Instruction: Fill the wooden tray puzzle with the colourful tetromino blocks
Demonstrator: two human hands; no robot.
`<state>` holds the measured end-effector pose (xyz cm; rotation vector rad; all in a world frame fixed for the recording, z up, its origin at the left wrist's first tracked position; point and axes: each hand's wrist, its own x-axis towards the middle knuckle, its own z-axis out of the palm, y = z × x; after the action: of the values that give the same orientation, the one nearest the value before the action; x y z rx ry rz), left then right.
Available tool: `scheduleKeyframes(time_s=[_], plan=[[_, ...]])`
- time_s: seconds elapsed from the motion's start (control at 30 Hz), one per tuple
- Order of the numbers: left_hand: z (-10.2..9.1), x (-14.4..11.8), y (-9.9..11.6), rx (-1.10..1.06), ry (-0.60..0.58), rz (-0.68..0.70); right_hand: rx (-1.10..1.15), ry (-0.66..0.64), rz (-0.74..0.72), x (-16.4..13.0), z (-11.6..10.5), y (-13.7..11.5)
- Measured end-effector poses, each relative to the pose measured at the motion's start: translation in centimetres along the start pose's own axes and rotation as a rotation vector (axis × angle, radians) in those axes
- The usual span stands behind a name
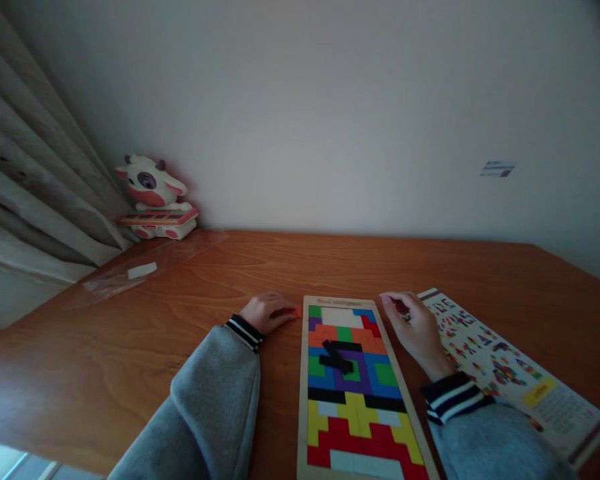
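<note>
A wooden puzzle tray (301, 373) lies in front of me, filled with coloured block pieces; a loose black piece (336, 357) sits tilted on top of them. My left hand (267, 312) rests on the table left of the tray's far corner, fingers curled over an orange piece (297, 311). My right hand (414, 323) is at the tray's right edge, fingers closed on a small dark piece (401, 308). Both arms wear grey sleeves with striped cuffs.
A printed pattern sheet (505, 367) lies right of the tray. A cow-shaped toy (153, 197) stands in the far left corner by a curtain (35, 173). A clear plastic bag (145, 270) lies on the wooden table (280, 267). A wall rises behind.
</note>
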<state>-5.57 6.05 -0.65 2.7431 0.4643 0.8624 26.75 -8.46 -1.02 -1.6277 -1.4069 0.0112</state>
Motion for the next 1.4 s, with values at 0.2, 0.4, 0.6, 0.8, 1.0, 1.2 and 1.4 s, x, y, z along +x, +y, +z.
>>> scheduleKeyframes(time_s=[0.2, 0.4, 0.6, 0.8, 1.0, 1.2, 1.4], plan=[[0.1, 0.1, 0.7, 0.032, 0.042, -0.028, 0.012, -0.02, -0.023, -0.4, -0.2, -0.5], [0.2, 0.2, 0.6, 0.027, 0.029, 0.007, 0.046, -0.446, -0.112, -1.2, -0.3, -6.7], [0.2, 0.5, 1.0, -0.024, 0.101, 0.017, -0.08, -0.585, -0.043, -2.7, 1.2, -10.6], [1.7, 1.8, 2.9, -0.147, 0.169, -0.044, -0.041, -0.584, 0.026, -3.6, 2.6, -9.1], [3.5, 3.8, 3.8, -0.249, 0.235, -0.155, -0.011, -0.61, 0.046, -3.2, 2.4, -9.3], [3.9, 4.4, 4.2, -0.269, 0.221, -0.187, 0.01, -0.522, 0.018, 1.6, -0.6, -7.1], [4.6, 4.6, 4.8, -0.254, 0.018, 0.046, 0.1, -0.277, 0.095, 3.8, -2.1, -3.2]])
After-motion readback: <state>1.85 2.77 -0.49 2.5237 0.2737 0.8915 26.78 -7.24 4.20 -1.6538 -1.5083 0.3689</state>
